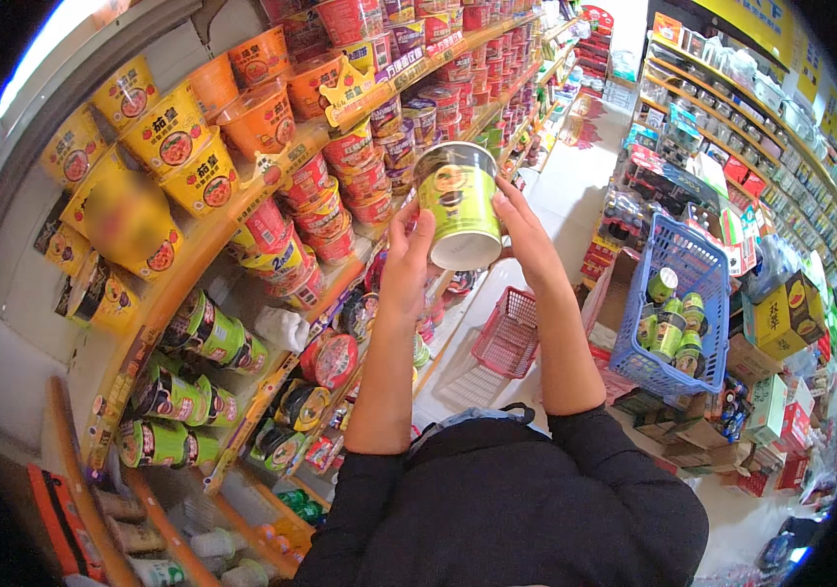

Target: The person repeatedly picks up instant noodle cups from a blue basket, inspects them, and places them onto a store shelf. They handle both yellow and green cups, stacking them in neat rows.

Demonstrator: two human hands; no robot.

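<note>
Between my two hands, in front of the shelves, is a green and black paper instant-noodle cup [458,202], tilted so its pale base shows. My left hand [409,238] grips its left side, and my right hand [519,224] holds its right side. A blue plastic basket [719,293] at the right carries several green cups [668,332]. Similar green cups [219,334] stand stacked on a shelf at the lower left, beside a crumpled white cloth [282,329].
Shelves of yellow noodle tubs [169,139], orange tubs [257,114] and red cups line the left. A red plastic basket [508,334] rests on the floor. Cartons, including a yellow box [789,315], crowd around the blue basket, with more stocked shelves behind.
</note>
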